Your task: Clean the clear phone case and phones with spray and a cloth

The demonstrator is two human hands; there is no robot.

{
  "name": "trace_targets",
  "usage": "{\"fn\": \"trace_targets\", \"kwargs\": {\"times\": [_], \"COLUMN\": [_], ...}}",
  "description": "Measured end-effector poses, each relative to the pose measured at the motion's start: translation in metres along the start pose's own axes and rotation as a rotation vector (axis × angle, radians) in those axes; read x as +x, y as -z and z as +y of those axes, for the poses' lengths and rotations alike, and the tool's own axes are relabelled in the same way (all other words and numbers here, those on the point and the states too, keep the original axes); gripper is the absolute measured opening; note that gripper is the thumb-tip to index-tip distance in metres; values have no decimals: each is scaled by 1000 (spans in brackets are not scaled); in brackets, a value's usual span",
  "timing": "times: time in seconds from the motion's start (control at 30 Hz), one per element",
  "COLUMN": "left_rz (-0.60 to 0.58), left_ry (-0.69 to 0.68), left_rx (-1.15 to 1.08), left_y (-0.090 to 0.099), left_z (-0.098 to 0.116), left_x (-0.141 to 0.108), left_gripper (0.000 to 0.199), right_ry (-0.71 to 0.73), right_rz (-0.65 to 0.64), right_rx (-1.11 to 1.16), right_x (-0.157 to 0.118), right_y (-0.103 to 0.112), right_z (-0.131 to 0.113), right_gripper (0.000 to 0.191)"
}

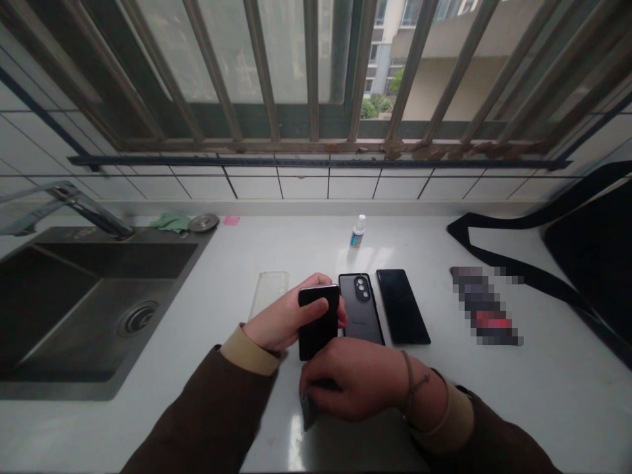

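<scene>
My left hand point(284, 313) is closed around a black smartphone point(316, 329), its thumb lying across the dark screen. Just below the phone's lower end, my right hand point(355, 378) pinches a small grey cloth point(309, 411) that hangs from its fingers. To the right of the held phone lies a black phone case point(360, 309) with a cut-out camera area, partly covered by my right hand. Beside it rests a second dark phone point(402, 306), flat on the counter. A clear phone case point(270, 289) is partly hidden behind my left hand.
A small spray bottle point(357, 232) stands upright near the wall. On the left is a steel sink point(111, 388) with a tap point(93, 214), a green cloth point(172, 222) and a drain strainer point(203, 222). A black strap point(518, 270) and a blurred-out item point(486, 306) lie on the right.
</scene>
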State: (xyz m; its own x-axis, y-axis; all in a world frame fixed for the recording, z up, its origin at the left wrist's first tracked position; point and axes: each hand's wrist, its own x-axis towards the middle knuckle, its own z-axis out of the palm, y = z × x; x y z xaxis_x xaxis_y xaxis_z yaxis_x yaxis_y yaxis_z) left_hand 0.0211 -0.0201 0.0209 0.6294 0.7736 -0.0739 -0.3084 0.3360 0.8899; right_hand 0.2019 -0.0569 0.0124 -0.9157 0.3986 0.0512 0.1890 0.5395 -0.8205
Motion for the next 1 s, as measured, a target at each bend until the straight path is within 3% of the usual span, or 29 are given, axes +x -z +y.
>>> {"fn": "trace_targets", "kwargs": {"times": [0.1,0.2,0.3,0.37,0.4,0.5,0.6,0.73,0.87,1.0], "left_rz": [215,402,393,330,312,345,487,678,671,536], "left_ry": [65,174,264,311,321,307,296,260,205,294], "left_rx": [-237,-423,-484,-506,-521,-575,-561,-525,-571,-561], "left_y": [2,5,3,-4,-9,-20,-19,-5,-2,-15], "left_z": [3,8,9,5,2,-5,-6,5,14,14], "left_x": [4,7,8,9,9,12,13,12,8,4], "left_gripper": [59,76,81,81,80,72,72,81,86,83], "right_ry": [-14,-71,-183,-214,-186,-3,103,238,285,217], "right_rz": [116,562,1101,1222,1191,907,711,571,562,667], "right_rx": [167,245,47,-174,-279,-522,-624,-601,-623,-707], "right_x": [0,-2,-6,-6,-6,0,7,9,8,6], "right_y": [5,14,21,22,20,11,2,-4,-4,0], "right_z": [-4,-4,1,7,10,19,21,15,11,14], "right_gripper": [21,26,28,29,31,38,39,33,29,34]}}
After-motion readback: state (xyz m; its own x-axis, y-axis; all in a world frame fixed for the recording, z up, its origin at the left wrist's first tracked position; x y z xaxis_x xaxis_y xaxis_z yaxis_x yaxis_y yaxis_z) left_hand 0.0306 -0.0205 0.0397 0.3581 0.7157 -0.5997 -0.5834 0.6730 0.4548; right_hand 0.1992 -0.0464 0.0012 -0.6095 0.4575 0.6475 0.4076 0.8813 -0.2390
